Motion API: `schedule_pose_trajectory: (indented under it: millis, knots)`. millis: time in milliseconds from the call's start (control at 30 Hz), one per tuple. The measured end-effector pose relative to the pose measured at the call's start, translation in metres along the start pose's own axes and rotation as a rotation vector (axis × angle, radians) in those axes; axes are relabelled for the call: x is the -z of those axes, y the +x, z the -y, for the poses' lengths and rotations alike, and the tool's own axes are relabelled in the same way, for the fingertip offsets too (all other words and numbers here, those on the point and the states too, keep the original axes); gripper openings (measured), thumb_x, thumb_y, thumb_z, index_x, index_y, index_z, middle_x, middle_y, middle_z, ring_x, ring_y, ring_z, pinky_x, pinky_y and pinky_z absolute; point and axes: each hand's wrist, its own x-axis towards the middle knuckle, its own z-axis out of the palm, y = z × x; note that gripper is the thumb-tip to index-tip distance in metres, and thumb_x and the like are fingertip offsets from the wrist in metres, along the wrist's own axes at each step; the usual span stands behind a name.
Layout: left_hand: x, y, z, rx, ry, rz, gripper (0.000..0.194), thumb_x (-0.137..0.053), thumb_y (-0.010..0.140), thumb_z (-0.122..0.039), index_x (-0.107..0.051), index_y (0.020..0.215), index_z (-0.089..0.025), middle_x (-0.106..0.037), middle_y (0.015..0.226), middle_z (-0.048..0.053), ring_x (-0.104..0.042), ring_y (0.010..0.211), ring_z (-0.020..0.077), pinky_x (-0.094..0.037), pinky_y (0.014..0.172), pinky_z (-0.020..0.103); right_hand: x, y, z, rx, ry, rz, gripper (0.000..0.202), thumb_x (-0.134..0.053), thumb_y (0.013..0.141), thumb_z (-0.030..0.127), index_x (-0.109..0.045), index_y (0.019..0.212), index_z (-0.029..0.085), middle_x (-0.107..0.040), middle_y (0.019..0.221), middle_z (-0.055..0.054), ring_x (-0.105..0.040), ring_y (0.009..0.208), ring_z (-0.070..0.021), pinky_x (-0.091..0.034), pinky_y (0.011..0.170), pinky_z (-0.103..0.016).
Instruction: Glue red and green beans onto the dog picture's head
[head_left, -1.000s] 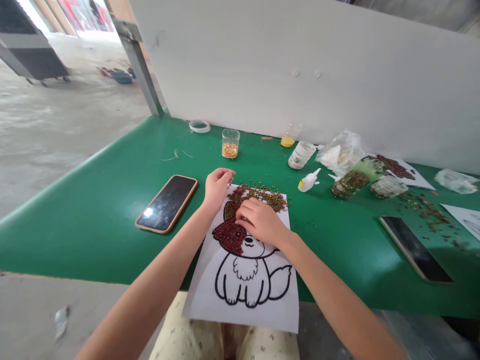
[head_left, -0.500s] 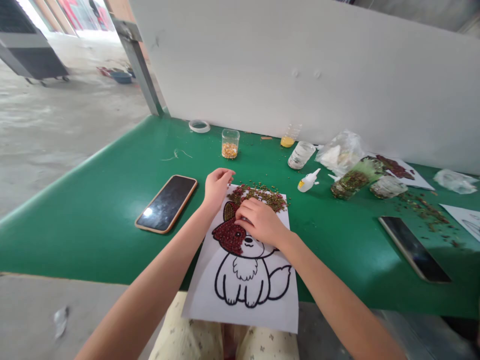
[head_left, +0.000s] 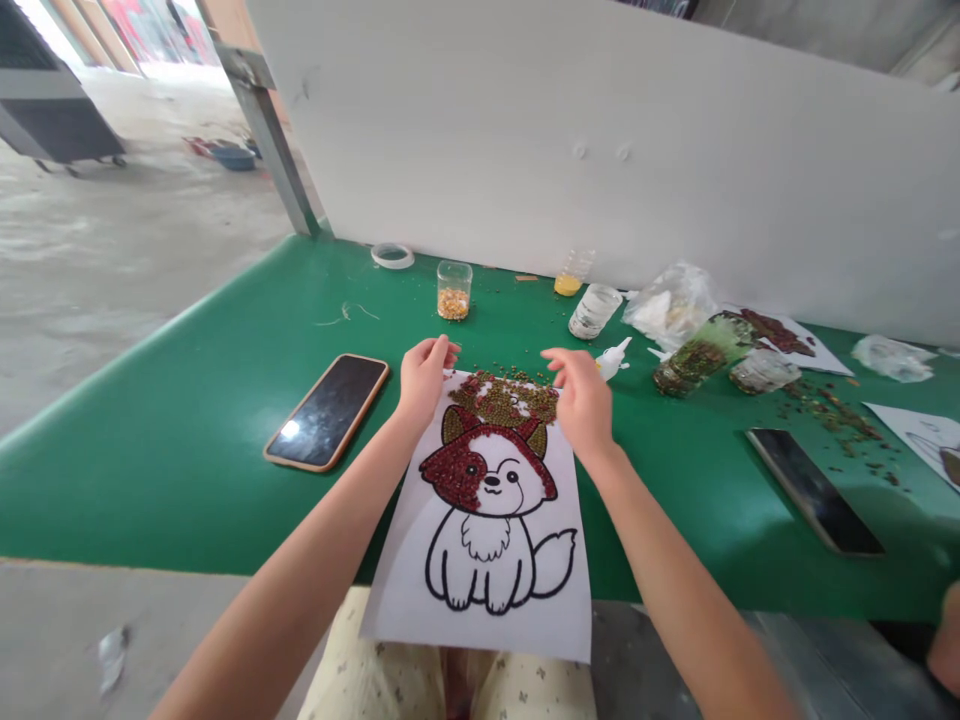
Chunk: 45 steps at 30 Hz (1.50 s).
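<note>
A white sheet (head_left: pixel 405 600) with a black-outlined cartoon animal lies at the table's front edge and overhangs it. Dark red beads or seeds cover part of the face, and greenish ones fill the ears. Loose red and green seeds (head_left: pixel 499 398) are heaped across the sheet's top. My left hand (head_left: pixel 426 375) is at the sheet's upper left corner, fingers curled together; whether they pinch the paper is hard to make out. My right hand (head_left: pixel 583 395) is by the upper right corner, its fingers apart and nothing visible in them.
A phone (head_left: pixel 328 412) lies left, another phone (head_left: pixel 816 490) right. Behind stand a cup of orange grains (head_left: pixel 454 292), a clear jar (head_left: pixel 595 311), a glue bottle (head_left: pixel 615 358) and a tipped jar of green seeds (head_left: pixel 694 362). Another person's hand (head_left: pixel 946 640) shows at the right edge.
My right hand has moved off the drawing to the right, uncovering the face and right ear. My left hand stays near the upper left corner. The view has shifted slightly.
</note>
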Motion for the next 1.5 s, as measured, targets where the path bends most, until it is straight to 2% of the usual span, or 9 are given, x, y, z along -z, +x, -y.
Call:
schedule_pose_trajectory:
  millis: [167,267,433,500,667,800,933,1300,1500]
  knots:
    - [0.001,0.0,0.0,-0.001,0.003,-0.016,0.031,-0.052,0.076,-0.044,-0.061,0.065,-0.016,-0.056,0.063,0.003,-0.05,0.061,0.0131,-0.034,0.053,0.024,0.028,0.011,-0.03,-0.154,-0.022,-0.446,0.02,-0.056,0.082,0.034,-0.056,0.094,0.017,-0.059,0.083,-0.005,-0.055,0.07,-0.0153,-0.045,0.066,-0.029]
    - [0.001,0.0,-0.001,0.016,0.001,-0.019,0.03,-0.052,0.076,-0.044,-0.061,0.066,-0.016,-0.055,0.063,0.003,-0.05,0.06,0.0129,-0.034,0.052,0.024,0.042,0.016,-0.054,-0.276,0.023,-0.542,0.025,-0.062,0.077,0.041,-0.059,0.075,0.017,-0.06,0.069,-0.002,-0.056,0.062,-0.0145,-0.045,0.063,-0.028]
    - [0.002,0.0,-0.002,0.011,-0.006,-0.028,0.032,-0.053,0.074,-0.046,-0.061,0.066,-0.016,-0.055,0.063,0.003,-0.05,0.061,0.013,-0.035,0.053,0.023,0.051,0.017,-0.101,-0.52,0.294,-0.654,0.029,-0.054,0.073,0.04,-0.063,0.08,0.014,-0.065,0.068,-0.004,-0.06,0.057,-0.0145,-0.044,0.053,-0.026]
    - [0.003,0.001,-0.002,0.014,-0.011,-0.023,0.032,-0.053,0.073,-0.047,-0.061,0.067,-0.016,-0.056,0.063,0.003,-0.05,0.062,0.0132,-0.035,0.053,0.023,0.048,0.015,-0.114,-0.608,0.38,-0.613,0.026,-0.052,0.07,0.034,-0.061,0.085,0.015,-0.067,0.077,-0.006,-0.061,0.063,-0.0142,-0.044,0.055,-0.025]
    - [0.003,0.003,-0.001,0.03,-0.024,-0.032,0.032,-0.054,0.072,-0.047,-0.062,0.067,-0.016,-0.056,0.063,0.003,-0.051,0.062,0.0133,-0.036,0.052,0.023,0.031,0.012,-0.123,-0.788,0.413,-0.279,0.036,-0.065,0.05,0.024,-0.056,0.085,0.019,-0.065,0.088,-0.004,-0.061,0.078,-0.0175,-0.046,0.063,-0.028]
    - [0.003,0.003,0.001,0.014,-0.023,-0.017,0.031,-0.054,0.074,-0.046,-0.062,0.067,-0.016,-0.056,0.063,0.003,-0.051,0.061,0.0127,-0.035,0.051,0.022,0.023,0.011,-0.112,-0.799,0.403,-0.183,0.042,-0.072,0.046,0.034,-0.059,0.082,0.017,-0.065,0.083,-0.003,-0.059,0.079,-0.0193,-0.044,0.071,-0.031]
    - [0.003,0.002,0.002,0.014,-0.017,-0.007,0.031,-0.054,0.075,-0.044,-0.063,0.067,-0.016,-0.057,0.064,0.004,-0.051,0.061,0.0123,-0.035,0.051,0.022,0.026,0.013,-0.097,-0.774,0.426,-0.171,0.039,-0.072,0.051,0.043,-0.062,0.076,0.015,-0.065,0.077,-0.002,-0.058,0.076,-0.0188,-0.041,0.07,-0.03]
    - [0.0,0.0,-0.003,0.042,-0.079,0.052,0.029,-0.057,0.074,-0.045,-0.06,0.077,-0.016,-0.057,0.065,0.001,-0.052,0.058,0.0101,-0.037,0.051,0.021,0.023,0.019,-0.071,-0.691,0.718,-0.167,0.039,-0.075,0.055,0.039,-0.062,0.084,0.016,-0.067,0.086,-0.003,-0.061,0.082,-0.0174,-0.046,0.073,-0.029]
    - [-0.005,-0.009,-0.008,-0.044,0.005,0.334,0.029,-0.063,0.071,-0.04,-0.064,0.088,-0.016,-0.062,0.075,0.002,-0.057,0.071,0.0134,-0.043,0.061,0.024,0.013,0.016,-0.042,-0.631,0.882,-0.035,0.036,-0.076,0.061,0.037,-0.065,0.09,0.02,-0.069,0.092,-0.002,-0.062,0.089,-0.0185,-0.049,0.082,-0.033]
